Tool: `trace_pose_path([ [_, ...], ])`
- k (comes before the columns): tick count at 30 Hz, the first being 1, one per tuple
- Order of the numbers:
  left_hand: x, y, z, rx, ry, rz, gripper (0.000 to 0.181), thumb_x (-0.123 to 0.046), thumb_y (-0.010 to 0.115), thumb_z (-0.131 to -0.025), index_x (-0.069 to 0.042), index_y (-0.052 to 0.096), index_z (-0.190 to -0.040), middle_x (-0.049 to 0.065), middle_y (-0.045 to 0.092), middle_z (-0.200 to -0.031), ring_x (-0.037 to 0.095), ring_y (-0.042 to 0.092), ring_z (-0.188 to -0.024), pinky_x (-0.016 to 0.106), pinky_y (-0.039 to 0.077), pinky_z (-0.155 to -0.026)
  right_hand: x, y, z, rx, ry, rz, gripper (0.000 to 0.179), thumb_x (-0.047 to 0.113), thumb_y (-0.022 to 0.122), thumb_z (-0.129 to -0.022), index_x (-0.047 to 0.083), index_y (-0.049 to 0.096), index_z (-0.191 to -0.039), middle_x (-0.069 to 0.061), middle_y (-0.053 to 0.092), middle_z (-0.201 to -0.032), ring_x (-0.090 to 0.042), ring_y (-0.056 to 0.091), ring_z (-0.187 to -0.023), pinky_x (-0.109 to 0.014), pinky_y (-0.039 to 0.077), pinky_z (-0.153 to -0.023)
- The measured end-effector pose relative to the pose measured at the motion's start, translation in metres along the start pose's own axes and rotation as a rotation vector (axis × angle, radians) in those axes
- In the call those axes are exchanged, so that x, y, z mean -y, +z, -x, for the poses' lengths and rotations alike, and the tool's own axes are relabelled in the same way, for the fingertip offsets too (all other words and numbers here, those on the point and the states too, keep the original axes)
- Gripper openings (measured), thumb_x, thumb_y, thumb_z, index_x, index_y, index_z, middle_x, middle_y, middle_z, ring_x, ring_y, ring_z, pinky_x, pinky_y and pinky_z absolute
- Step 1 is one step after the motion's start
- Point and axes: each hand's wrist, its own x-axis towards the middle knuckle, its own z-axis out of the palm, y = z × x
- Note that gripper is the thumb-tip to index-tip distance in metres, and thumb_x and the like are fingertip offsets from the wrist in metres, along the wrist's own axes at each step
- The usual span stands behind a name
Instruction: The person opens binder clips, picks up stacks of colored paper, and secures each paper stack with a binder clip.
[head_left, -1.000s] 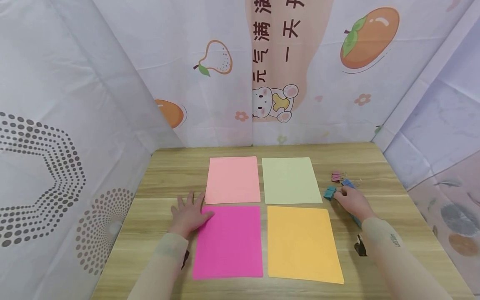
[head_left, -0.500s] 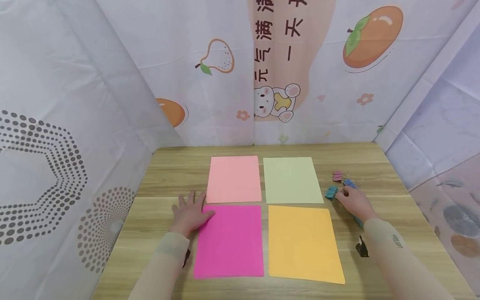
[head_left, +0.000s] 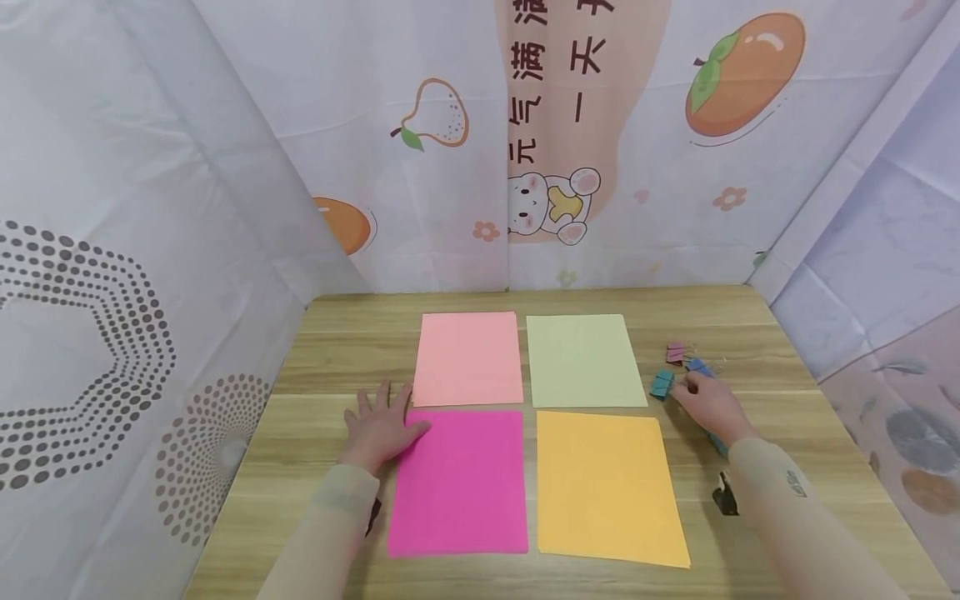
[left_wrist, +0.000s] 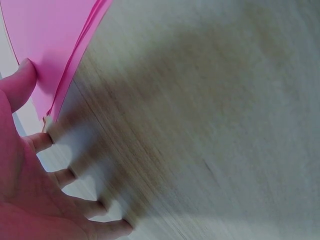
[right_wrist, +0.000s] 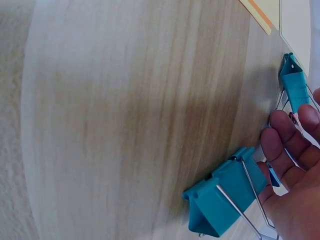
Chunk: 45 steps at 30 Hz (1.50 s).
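My left hand (head_left: 380, 429) rests spread on the table at the left, its thumb on the magenta paper (head_left: 459, 483). In the left wrist view the other fingertips touch the wood beside the paper's corner. At the right, my right hand (head_left: 708, 406) has curled fingers and pinches the wire handles of a small teal binder clip (head_left: 662, 383); that clip (right_wrist: 294, 82) also shows in the right wrist view. A larger teal binder clip (right_wrist: 225, 195) lies below the palm. A blue binder clip (head_left: 699, 367) and a pink binder clip (head_left: 676, 352) lie just beyond the fingers.
Salmon paper (head_left: 468, 358), pale green paper (head_left: 585, 361) and orange paper (head_left: 609, 487) lie with the magenta in a two-by-two layout. A black binder clip (head_left: 725, 497) sits by the right forearm. Printed curtains (head_left: 442, 208) stand behind and beside the wooden table (head_left: 337, 333).
The head view has shifted slightly since the first frame. Both hands stay in nearly the same places, and the papers and clips show no clear movement.
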Motion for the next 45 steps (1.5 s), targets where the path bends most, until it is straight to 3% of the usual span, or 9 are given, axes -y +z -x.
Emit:
trace_pose_path([
  [13, 0.0010, 0.0023, -0.0012, 0.005, 0.001, -0.009, 0.086, -0.061, 0.056, -0.096, -0.020, 0.022, -0.164, 0.026, 0.008, -0.168, 0.065, 0.000, -0.146, 0.085, 0.006, -0.108, -0.0049, 0.0007, -0.0018, -0.004, -0.030, 0.035, 0.023, 0.028, 0.046, -0.103, 0.007, 0.053, -0.093, -0.006, 0.051, -0.079, -0.022, 0.047, -0.073, -0.035, 0.037, -0.065],
  [23, 0.0013, 0.0027, -0.0010, 0.010, 0.000, 0.011, 0.086, -0.060, 0.057, -0.096, -0.020, 0.022, -0.164, 0.024, 0.004, -0.169, 0.065, -0.003, -0.146, 0.085, 0.002, -0.107, -0.0043, 0.0029, 0.0011, -0.026, -0.074, 0.023, 0.026, 0.026, 0.048, -0.104, 0.009, 0.051, -0.084, -0.005, 0.049, -0.075, -0.021, 0.044, -0.068, -0.034, 0.035, -0.062],
  [37, 0.0013, 0.0028, 0.0009, 0.008, 0.002, 0.010, 0.086, -0.060, 0.058, -0.096, -0.020, 0.022, -0.164, 0.025, 0.004, -0.169, 0.065, -0.003, -0.146, 0.085, 0.003, -0.107, -0.0029, 0.0035, 0.0046, -0.031, -0.089, 0.020, 0.030, 0.030, 0.049, -0.106, 0.010, 0.050, -0.084, -0.005, 0.049, -0.075, -0.021, 0.044, -0.068, -0.035, 0.035, -0.062],
  [45, 0.0009, 0.0025, 0.0003, -0.005, 0.005, -0.001, 0.086, -0.060, 0.058, -0.096, -0.021, 0.023, -0.164, 0.025, 0.007, -0.169, 0.065, -0.001, -0.146, 0.085, 0.005, -0.107, -0.0038, 0.0031, 0.0039, -0.047, -0.113, 0.032, 0.027, 0.030, 0.052, -0.105, 0.009, 0.058, -0.089, -0.005, 0.055, -0.080, -0.021, 0.047, -0.073, -0.035, 0.038, -0.065],
])
